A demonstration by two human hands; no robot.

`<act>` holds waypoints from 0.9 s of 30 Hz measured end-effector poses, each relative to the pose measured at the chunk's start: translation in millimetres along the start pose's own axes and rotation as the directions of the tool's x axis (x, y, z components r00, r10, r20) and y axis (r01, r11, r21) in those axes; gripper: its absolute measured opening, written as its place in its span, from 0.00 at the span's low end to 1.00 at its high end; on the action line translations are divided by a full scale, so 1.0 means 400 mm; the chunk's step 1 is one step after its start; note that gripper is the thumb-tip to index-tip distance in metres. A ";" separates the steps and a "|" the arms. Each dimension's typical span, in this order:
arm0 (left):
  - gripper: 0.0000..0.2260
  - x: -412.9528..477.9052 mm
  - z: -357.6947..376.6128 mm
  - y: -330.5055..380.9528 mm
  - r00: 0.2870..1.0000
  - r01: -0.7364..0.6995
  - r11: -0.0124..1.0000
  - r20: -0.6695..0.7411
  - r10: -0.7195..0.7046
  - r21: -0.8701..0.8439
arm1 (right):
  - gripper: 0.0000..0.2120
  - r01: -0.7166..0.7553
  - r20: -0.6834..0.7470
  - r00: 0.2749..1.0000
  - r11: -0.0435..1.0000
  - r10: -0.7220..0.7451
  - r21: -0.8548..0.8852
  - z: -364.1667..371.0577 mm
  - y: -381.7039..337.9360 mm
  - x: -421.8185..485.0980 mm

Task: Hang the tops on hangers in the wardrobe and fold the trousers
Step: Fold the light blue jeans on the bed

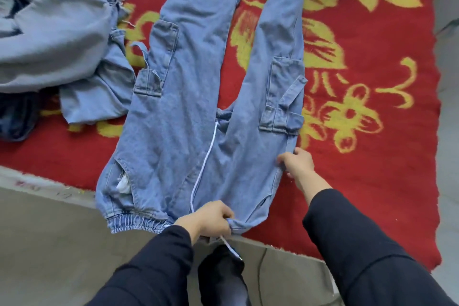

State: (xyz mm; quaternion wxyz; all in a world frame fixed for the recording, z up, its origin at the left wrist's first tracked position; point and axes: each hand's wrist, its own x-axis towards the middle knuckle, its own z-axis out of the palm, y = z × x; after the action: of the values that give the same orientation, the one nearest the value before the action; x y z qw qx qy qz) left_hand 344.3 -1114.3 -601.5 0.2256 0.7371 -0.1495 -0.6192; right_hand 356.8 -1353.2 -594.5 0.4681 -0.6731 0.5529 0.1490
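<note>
— Red woolly blanket [372, 156] with yellow flowers, spread flat; bare grey surface [49, 243] along its edge at 7 o'clock.
— Trousers?
— Blue denim trousers [173, 119] laid flat across the middle, legs running off toward 12, elastic waistband reaching past the blanket's edge at 6. White drawstring [206, 156] trailing down the front.
— Hands?
— Left hand [211, 218] at 6, fingers clenched round the middle of the waistband. Right hand [298, 163] at 4, grasping the outer seam just on the near side of a cargo pocket [280, 97]. Black sleeves on both arms.
— Anything nearby?
— Pile of pale blue-grey clothing [54, 32] at 10, up against the trousers' 9 o'clock side; dark garment [17, 117] at 9, partly under the pile.
</note>
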 end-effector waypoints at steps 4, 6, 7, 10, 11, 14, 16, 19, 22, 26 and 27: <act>0.09 -0.062 -0.036 -0.018 1.000 -0.020 0.965 -0.009 0.018 -0.263 | 0.11 -0.044 0.054 0.998 0.956 0.030 0.289 0.006 -0.096 -0.029; 0.07 -0.103 -0.074 -0.033 0.999 -0.047 0.927 -0.026 0.040 -0.371 | 0.10 -0.043 0.051 0.998 0.934 0.027 0.355 0.016 -0.159 -0.060; 0.06 -0.127 -0.096 -0.047 0.997 -0.071 0.900 -0.055 0.052 -0.430 | 0.10 -0.022 0.022 1.000 0.924 0.015 0.382 0.029 -0.194 -0.082; 0.12 -0.215 -0.165 -0.109 0.984 -0.131 0.763 -0.179 0.020 -0.633 | 0.12 0.152 -0.177 0.980 0.915 -0.091 0.373 0.112 -0.312 -0.158; 0.17 -0.242 -0.189 -0.141 0.978 -0.143 0.692 -0.210 -0.013 -0.708 | 0.12 0.237 -0.232 0.959 0.906 -0.161 0.351 0.154 -0.351 -0.186; 0.24 -0.326 -0.258 -0.256 0.951 -0.134 0.595 -0.273 -0.149 -0.793 | 0.07 0.447 -0.211 0.892 0.848 -0.399 0.287 0.309 -0.444 -0.277; 0.12 -0.372 -0.290 -0.328 0.924 -0.074 0.620 -0.288 -0.252 -0.781 | 0.07 0.477 0.068 0.853 0.827 -0.517 0.299 0.415 -0.467 -0.331; 0.06 -0.406 -0.314 -0.420 0.869 0.080 0.715 -0.303 -0.392 -0.695 | 0.26 0.527 0.539 0.719 0.850 -0.440 -0.010 0.524 -0.439 -0.370; 0.08 -0.382 -0.339 -0.469 0.839 0.110 0.772 -0.358 -0.410 -0.626 | 0.27 0.597 0.588 0.752 0.687 -0.298 -0.415 0.568 -0.381 -0.360; 0.08 -0.341 -0.389 -0.460 0.892 0.144 0.849 -0.305 -0.333 -0.508 | 0.27 0.510 0.553 0.806 0.720 -0.210 -0.471 0.552 -0.341 -0.356; 0.12 -0.336 -0.396 -0.457 0.902 0.180 0.875 -0.279 -0.329 -0.449 | 0.27 0.500 0.537 0.817 0.722 -0.211 -0.478 0.547 -0.339 -0.357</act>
State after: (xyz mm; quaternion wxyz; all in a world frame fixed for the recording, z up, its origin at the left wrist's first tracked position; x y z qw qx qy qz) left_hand 463.5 -867.6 -561.7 0.3139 0.7834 0.1265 -0.5213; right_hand 496.9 -1099.8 -542.0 0.3643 -0.8283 0.2098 0.3704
